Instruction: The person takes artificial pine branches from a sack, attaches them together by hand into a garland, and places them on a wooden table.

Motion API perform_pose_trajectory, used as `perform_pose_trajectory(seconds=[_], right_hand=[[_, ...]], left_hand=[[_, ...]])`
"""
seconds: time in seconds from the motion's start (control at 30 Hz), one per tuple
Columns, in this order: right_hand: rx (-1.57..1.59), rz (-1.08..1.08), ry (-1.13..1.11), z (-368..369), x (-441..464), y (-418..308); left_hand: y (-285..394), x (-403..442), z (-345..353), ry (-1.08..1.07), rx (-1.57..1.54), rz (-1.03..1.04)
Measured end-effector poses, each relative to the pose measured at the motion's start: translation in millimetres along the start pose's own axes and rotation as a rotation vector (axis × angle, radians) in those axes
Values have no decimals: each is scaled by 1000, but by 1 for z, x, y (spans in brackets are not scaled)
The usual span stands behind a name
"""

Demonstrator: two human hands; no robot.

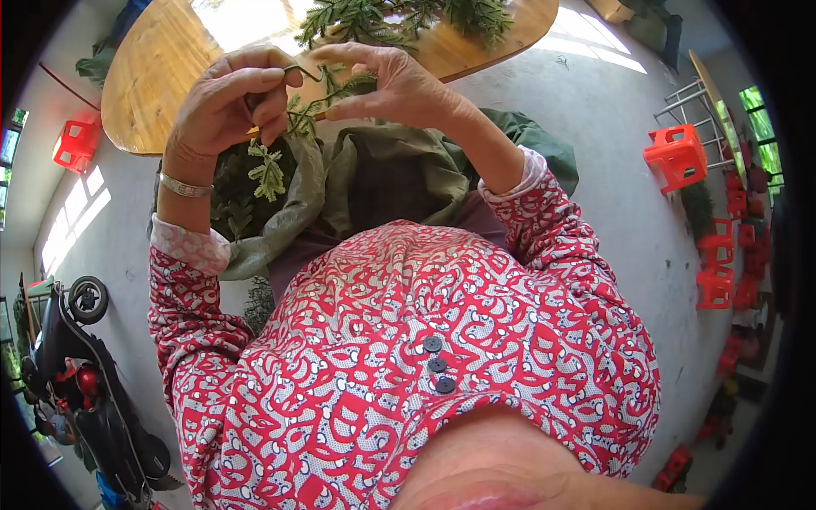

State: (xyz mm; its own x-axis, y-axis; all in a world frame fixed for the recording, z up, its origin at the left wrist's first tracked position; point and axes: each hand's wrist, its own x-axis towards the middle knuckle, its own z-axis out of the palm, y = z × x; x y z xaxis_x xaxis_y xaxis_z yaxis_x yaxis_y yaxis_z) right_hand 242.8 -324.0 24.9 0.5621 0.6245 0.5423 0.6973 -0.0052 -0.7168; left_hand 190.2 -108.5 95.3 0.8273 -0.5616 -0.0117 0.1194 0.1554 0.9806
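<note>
Wooden table (153,85) is lying just beyond both hands, sunlight falling on it, leafy branches (361,21) resting on its far part. Grey floor (620,144) is spreading out around it; red stools (676,157) are standing well right of the right hand (387,85), a motorbike (93,374) well left and nearer the body. Open sack (293,200) is sitting below the hands. Left hand (234,93) is curling inward, fingertips pinching green sprig (327,95). Right hand is arching, thumb and fingers spreading wide around sprig's other end; contact unclear.
</note>
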Motion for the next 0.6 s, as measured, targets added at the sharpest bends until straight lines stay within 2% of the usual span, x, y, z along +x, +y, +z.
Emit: perform_pose_trajectory(seconds=[0.03,0.07,0.17,0.27,0.37,0.47,0.5,0.57,0.6], right_hand=[[110,5,-74,1,1,3],[246,289,-271,2,-1,7],[55,78,-236,2,-7,10],[124,138,-241,2,-16,8],[161,176,-358,2,-21,-4],[192,328,-415,5,-24,-25],[149,244,-413,7,-25,-29],[62,76,-410,13,-27,-34],[107,24,-371,18,-29,-33]], left_hand=[[-2,-1,2,1,-6,-4],[-5,-3,4,1,-9,-6],[-8,-15,-1,40,14,-62],[-21,-37,-8,333,153,-67],[-17,-59,-8,442,473,-48],[-10,-65,43,589,572,171],[-13,-66,51,512,581,200],[-27,-65,64,377,761,84],[-41,-62,69,372,681,50]])
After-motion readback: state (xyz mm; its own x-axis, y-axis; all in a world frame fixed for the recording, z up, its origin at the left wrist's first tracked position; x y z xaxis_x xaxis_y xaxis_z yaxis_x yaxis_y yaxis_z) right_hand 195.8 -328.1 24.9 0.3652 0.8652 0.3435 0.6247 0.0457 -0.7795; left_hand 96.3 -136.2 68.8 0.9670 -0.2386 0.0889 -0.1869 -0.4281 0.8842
